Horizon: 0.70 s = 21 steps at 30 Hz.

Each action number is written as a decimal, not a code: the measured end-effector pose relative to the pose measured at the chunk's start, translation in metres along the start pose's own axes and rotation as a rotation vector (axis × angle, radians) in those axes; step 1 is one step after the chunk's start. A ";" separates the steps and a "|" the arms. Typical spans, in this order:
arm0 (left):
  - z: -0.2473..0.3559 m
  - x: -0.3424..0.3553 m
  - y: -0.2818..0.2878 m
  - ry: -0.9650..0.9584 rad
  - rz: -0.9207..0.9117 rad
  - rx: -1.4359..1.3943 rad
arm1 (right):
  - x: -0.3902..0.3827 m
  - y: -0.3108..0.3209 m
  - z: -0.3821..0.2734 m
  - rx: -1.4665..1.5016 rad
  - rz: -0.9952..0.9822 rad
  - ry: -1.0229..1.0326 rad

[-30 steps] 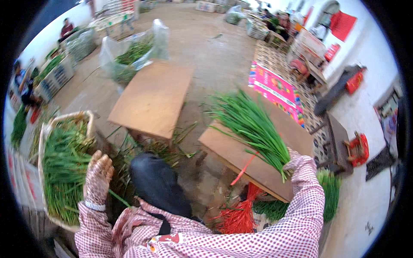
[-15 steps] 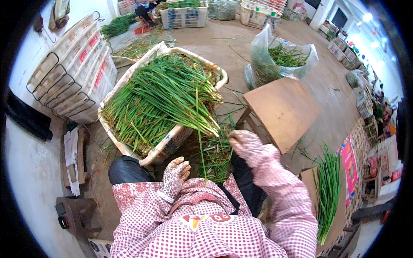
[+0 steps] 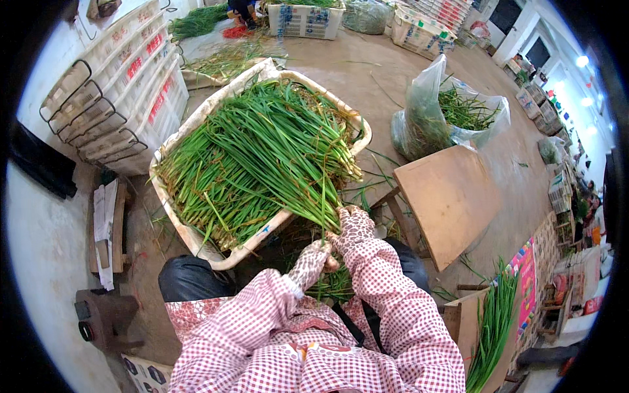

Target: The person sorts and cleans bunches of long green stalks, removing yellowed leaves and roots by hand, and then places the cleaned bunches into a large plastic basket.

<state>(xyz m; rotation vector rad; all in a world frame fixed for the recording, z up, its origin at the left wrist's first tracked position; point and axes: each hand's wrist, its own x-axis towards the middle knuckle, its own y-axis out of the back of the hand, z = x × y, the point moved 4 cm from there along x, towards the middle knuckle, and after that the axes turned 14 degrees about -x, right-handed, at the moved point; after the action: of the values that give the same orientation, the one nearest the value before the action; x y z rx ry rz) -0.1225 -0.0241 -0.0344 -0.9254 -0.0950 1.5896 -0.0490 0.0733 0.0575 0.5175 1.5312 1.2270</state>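
A white plastic crate (image 3: 190, 245) heaped with garlic chives (image 3: 255, 150) stands before my knees, their pale stem ends pointing toward my hands. Both hands wear patterned gloves and meet just off the crate's near right corner. My left hand (image 3: 309, 265) is closed, fingertips pinched at the lower end of a thin chive stalk (image 3: 324, 196). Close beside it, my right hand (image 3: 354, 229) is curled at the stem ends of the heap, its fingers bent around a few stalks; exactly how many is hidden. Loose chive scraps (image 3: 333, 285) lie below, between my legs.
To the right stands a small wooden stool (image 3: 449, 203), with a clear plastic bag (image 3: 419, 124) of greens behind it. A bundle of chives (image 3: 493, 331) rests on a board at my right. Stacked white crates (image 3: 124, 92) line the left wall, near a low wooden bench (image 3: 121, 226).
My right hand has moved left to the stem ends, and my left hand has moved up and right from my lap to join it. The left fingers have closed. The view has shifted slightly.
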 end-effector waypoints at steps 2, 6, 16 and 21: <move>0.044 -0.036 -0.010 -0.291 0.075 0.070 | 0.007 -0.002 0.001 -0.051 0.046 0.034; 0.144 -0.103 0.059 -1.056 0.444 0.313 | 0.011 -0.002 -0.023 -0.145 0.100 0.137; 0.237 -0.198 0.200 -1.122 1.181 0.313 | 0.067 -0.005 -0.027 -0.007 0.017 0.168; 0.180 -0.154 0.102 -1.243 0.600 0.353 | 0.028 0.033 -0.005 -0.086 0.123 0.098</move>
<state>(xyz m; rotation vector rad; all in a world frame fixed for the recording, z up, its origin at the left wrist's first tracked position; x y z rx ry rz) -0.3197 -0.1071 0.1096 0.4639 -0.4088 2.4333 -0.0717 0.1068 0.0735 0.5072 1.5395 1.4244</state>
